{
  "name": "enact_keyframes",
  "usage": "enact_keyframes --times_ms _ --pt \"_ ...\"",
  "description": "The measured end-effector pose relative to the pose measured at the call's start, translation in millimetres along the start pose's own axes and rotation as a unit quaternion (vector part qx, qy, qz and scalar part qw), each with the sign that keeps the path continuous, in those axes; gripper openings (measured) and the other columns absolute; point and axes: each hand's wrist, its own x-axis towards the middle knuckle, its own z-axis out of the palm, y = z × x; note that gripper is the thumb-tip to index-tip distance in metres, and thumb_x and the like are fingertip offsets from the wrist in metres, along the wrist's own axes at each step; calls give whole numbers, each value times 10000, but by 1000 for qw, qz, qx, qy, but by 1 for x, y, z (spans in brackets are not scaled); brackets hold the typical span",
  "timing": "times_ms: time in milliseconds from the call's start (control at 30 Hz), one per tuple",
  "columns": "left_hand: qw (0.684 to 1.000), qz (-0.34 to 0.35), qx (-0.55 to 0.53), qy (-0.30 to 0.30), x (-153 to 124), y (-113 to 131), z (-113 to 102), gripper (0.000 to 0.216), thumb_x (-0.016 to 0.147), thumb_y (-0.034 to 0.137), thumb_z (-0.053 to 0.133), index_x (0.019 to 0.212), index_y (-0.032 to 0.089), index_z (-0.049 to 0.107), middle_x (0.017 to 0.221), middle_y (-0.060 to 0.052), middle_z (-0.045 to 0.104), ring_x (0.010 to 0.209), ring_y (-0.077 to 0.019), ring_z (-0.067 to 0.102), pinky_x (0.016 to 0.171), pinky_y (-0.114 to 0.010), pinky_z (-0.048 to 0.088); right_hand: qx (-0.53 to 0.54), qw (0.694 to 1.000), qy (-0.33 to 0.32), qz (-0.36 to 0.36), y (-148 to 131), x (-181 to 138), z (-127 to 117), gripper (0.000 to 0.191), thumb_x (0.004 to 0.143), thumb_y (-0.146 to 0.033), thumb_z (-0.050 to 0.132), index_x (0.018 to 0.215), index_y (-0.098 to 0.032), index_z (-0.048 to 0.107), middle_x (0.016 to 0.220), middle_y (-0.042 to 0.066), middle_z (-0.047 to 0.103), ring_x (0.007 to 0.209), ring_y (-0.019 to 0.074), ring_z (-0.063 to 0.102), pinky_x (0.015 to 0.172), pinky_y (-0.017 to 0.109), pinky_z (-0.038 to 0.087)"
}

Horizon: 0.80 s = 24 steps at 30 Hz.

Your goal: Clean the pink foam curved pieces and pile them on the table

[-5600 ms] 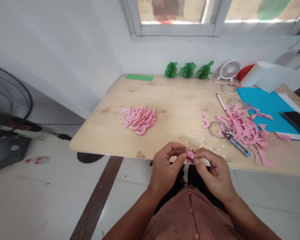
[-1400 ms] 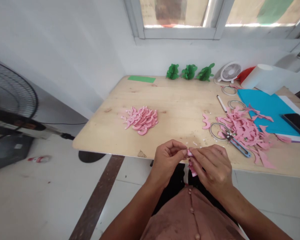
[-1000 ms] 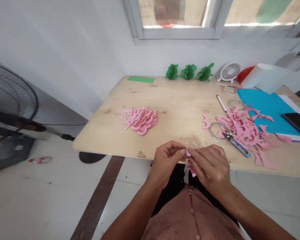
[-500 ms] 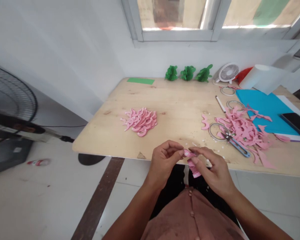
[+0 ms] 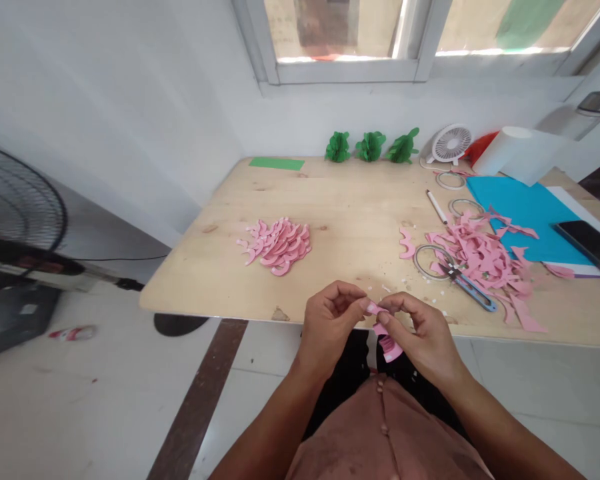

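Observation:
My left hand (image 5: 327, 327) and my right hand (image 5: 425, 333) meet just in front of the near edge of the wooden table (image 5: 350, 207). Both pinch small pink foam cut-outs (image 5: 385, 337) between thumb and fingertips. A short stack of the same pink pieces hangs below my right fingers. A heap of curved pink foam pieces (image 5: 277, 243) lies on the table to the left. A bigger pile of pink scraps (image 5: 480, 257) lies to the right, with blue-handled snips (image 5: 467, 287) at its near edge.
Three green paper ornaments (image 5: 370, 145), a small white desk fan (image 5: 450, 143), a white roll (image 5: 510, 153), a blue sheet (image 5: 525, 210), a dark phone (image 5: 590, 243), a pen (image 5: 436, 205) and wire rings (image 5: 430, 261) are on the table. A floor fan (image 5: 15, 220) stands left.
My hands stayed at the table's near edge. They parted slightly, and the stack of pink pieces under my right fingers came into view.

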Motion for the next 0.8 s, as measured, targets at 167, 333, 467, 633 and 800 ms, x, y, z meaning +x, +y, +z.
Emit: enact_keyframes --times_ms 167,333,467,633,800 --pt "1000 7 -9 7 2 -2 -1 121 667 212 728 712 151 634 628 10 634 584 -107 579 609 -235 488 83 994 -43 51 4 -1 0 155 837 -276 556 787 -171 658 730 29 660 684 162 607 612 265 493" --pt "1000 1 -11 10 3 -2 -1 117 659 209 730 699 154 635 619 17 629 578 -107 582 607 -235 484 148 981 -48 115 6 -3 1 175 825 -327 586 793 -170 657 667 7 608 595 135 563 505 226 441" --pt "1000 -1 -23 3 4 -3 -1 102 671 190 719 706 152 631 625 17 634 584 -102 582 608 -226 477 191 969 -46 150 5 -3 2 171 800 -337 621 769 -171 648 637 -9 596 557 120 542 499 221 431" --pt "999 -2 -54 -6 4 -8 -1 90 690 169 704 739 151 631 647 13 646 602 -96 582 617 -218 471 278 938 -50 202 2 -4 4 166 776 -332 652 751 -169 642 593 -27 577 477 90 493 438 199 412" --pt "998 -5 -56 -4 4 -6 0 110 713 178 681 813 148 645 647 3 650 597 -102 580 629 -230 471 313 924 -34 217 3 -4 5 168 752 -333 678 749 -167 651 590 -28 583 484 90 499 443 195 408"
